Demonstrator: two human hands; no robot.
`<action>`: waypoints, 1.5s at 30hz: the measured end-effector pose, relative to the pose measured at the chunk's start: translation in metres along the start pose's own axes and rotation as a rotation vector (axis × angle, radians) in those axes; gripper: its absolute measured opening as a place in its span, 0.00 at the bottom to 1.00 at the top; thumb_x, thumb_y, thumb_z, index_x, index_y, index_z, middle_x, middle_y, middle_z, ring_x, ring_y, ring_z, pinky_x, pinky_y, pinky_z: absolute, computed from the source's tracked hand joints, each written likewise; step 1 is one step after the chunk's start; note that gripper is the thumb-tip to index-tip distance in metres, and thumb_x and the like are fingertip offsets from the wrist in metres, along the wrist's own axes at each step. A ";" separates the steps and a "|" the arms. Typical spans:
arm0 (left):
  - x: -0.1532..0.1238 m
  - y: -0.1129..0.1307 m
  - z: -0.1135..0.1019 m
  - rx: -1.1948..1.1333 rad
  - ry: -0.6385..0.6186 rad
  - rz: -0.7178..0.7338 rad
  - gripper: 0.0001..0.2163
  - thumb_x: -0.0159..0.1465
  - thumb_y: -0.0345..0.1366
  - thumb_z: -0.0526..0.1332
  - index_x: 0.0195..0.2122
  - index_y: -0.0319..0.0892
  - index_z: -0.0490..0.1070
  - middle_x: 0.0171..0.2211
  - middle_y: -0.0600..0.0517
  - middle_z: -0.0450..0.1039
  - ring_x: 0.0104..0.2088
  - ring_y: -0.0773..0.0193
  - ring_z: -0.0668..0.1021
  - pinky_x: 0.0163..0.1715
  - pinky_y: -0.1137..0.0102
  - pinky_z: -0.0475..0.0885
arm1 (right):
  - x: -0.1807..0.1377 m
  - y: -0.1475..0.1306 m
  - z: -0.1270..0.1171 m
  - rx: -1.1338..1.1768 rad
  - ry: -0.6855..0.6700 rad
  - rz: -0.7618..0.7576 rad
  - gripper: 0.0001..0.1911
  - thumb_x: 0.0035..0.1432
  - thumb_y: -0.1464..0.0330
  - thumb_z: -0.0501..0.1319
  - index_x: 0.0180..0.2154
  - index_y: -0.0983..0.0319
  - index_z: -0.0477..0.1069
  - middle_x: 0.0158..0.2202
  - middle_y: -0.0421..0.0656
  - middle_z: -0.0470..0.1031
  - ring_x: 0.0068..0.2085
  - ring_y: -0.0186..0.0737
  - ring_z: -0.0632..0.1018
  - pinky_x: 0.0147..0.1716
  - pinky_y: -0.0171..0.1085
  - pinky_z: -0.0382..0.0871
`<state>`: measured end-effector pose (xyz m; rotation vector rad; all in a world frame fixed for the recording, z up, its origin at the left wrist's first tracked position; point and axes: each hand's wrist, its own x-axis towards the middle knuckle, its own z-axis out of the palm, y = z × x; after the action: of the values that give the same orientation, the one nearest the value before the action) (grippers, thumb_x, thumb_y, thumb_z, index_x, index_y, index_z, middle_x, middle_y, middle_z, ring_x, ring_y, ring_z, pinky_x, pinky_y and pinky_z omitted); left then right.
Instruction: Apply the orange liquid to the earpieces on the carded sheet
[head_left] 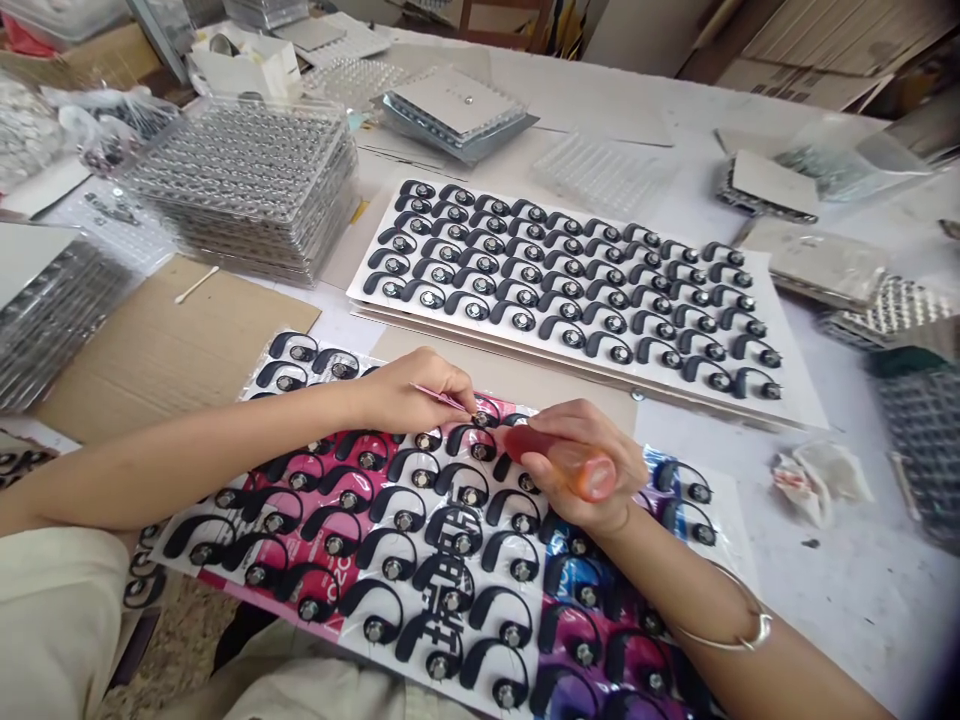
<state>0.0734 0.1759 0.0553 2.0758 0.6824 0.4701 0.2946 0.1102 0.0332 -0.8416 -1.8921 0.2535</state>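
From afar I see a white tabletop (862, 600). Directly on it lie a flat brown cardboard sheet (180, 350) and a crumpled, red-stained white tissue (819, 482).

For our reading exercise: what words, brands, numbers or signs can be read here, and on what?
"O2C": white, sideways, on the pink part of the printed sheet; neighbouring letters are unclear.
Large black characters on its white part: partly covered by black ear-hook pieces, unreadable.
White lettering on its blue part: too blurred.
Print on the cardboard boxes, upper right: too small.
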 end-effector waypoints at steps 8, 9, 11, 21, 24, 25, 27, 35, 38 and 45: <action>0.001 0.000 -0.001 -0.029 -0.012 -0.030 0.04 0.58 0.26 0.63 0.33 0.35 0.78 0.29 0.50 0.79 0.28 0.70 0.77 0.28 0.78 0.68 | -0.006 0.003 -0.001 -0.086 -0.036 -0.055 0.12 0.52 0.64 0.65 0.39 0.60 0.70 0.29 0.44 0.74 0.27 0.38 0.75 0.23 0.36 0.72; 0.001 0.000 -0.001 -0.033 -0.009 -0.031 0.04 0.58 0.26 0.63 0.33 0.35 0.78 0.29 0.50 0.78 0.27 0.70 0.77 0.28 0.78 0.68 | -0.006 0.003 -0.001 -0.088 -0.039 -0.062 0.12 0.52 0.64 0.65 0.39 0.60 0.70 0.29 0.44 0.74 0.28 0.38 0.75 0.23 0.36 0.72; 0.000 0.000 -0.001 -0.035 -0.007 -0.033 0.04 0.58 0.26 0.63 0.33 0.35 0.78 0.29 0.50 0.79 0.27 0.71 0.77 0.27 0.78 0.68 | -0.005 0.003 -0.001 -0.093 -0.040 -0.078 0.12 0.52 0.65 0.65 0.39 0.61 0.70 0.29 0.44 0.74 0.28 0.38 0.76 0.23 0.36 0.72; -0.002 -0.006 0.001 -0.018 -0.006 -0.014 0.05 0.58 0.27 0.63 0.34 0.36 0.78 0.31 0.50 0.79 0.29 0.69 0.78 0.29 0.77 0.69 | -0.003 -0.001 0.001 -0.129 -0.040 -0.142 0.12 0.52 0.65 0.65 0.39 0.63 0.70 0.28 0.44 0.74 0.28 0.36 0.76 0.24 0.34 0.73; -0.002 -0.006 0.001 -0.014 0.005 0.026 0.05 0.58 0.26 0.63 0.34 0.37 0.78 0.31 0.50 0.79 0.28 0.70 0.78 0.29 0.78 0.69 | -0.002 -0.001 0.000 -0.129 -0.055 -0.148 0.12 0.52 0.65 0.66 0.39 0.63 0.70 0.29 0.45 0.74 0.29 0.36 0.76 0.24 0.34 0.74; -0.002 -0.006 0.001 -0.011 0.010 0.042 0.05 0.58 0.26 0.63 0.34 0.37 0.78 0.31 0.51 0.79 0.28 0.70 0.78 0.29 0.78 0.69 | -0.002 -0.001 0.000 -0.129 -0.057 -0.153 0.12 0.52 0.65 0.65 0.39 0.63 0.70 0.29 0.45 0.74 0.29 0.36 0.76 0.24 0.34 0.74; -0.002 -0.005 0.001 -0.003 0.020 0.065 0.05 0.58 0.25 0.63 0.34 0.36 0.78 0.31 0.50 0.79 0.28 0.71 0.77 0.29 0.78 0.69 | -0.002 -0.002 0.000 -0.132 -0.061 -0.159 0.13 0.52 0.65 0.65 0.39 0.62 0.69 0.29 0.45 0.74 0.28 0.36 0.76 0.24 0.34 0.74; -0.003 -0.002 0.003 -0.022 0.026 -0.036 0.05 0.58 0.26 0.63 0.34 0.36 0.78 0.29 0.51 0.79 0.26 0.71 0.76 0.27 0.78 0.68 | 0.017 -0.006 -0.004 0.178 -0.018 0.166 0.06 0.51 0.66 0.65 0.33 0.59 0.72 0.26 0.41 0.74 0.26 0.35 0.75 0.22 0.36 0.71; -0.003 0.000 0.003 -0.006 0.018 -0.035 0.05 0.58 0.26 0.63 0.33 0.36 0.78 0.30 0.50 0.79 0.28 0.70 0.77 0.28 0.78 0.68 | 0.047 0.006 -0.024 0.484 0.121 0.690 0.11 0.51 0.58 0.64 0.27 0.59 0.69 0.22 0.42 0.73 0.22 0.37 0.73 0.14 0.34 0.62; -0.008 0.005 0.009 0.127 0.008 -0.025 0.06 0.59 0.27 0.62 0.35 0.38 0.78 0.32 0.51 0.80 0.29 0.68 0.79 0.29 0.77 0.69 | 0.092 0.058 -0.087 0.848 0.481 1.170 0.13 0.56 0.59 0.59 0.28 0.62 0.68 0.23 0.52 0.76 0.17 0.30 0.63 0.11 0.29 0.52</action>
<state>0.0733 0.1627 0.0541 2.1824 0.7600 0.4310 0.3728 0.1967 0.1100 -1.1460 -0.5351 1.3096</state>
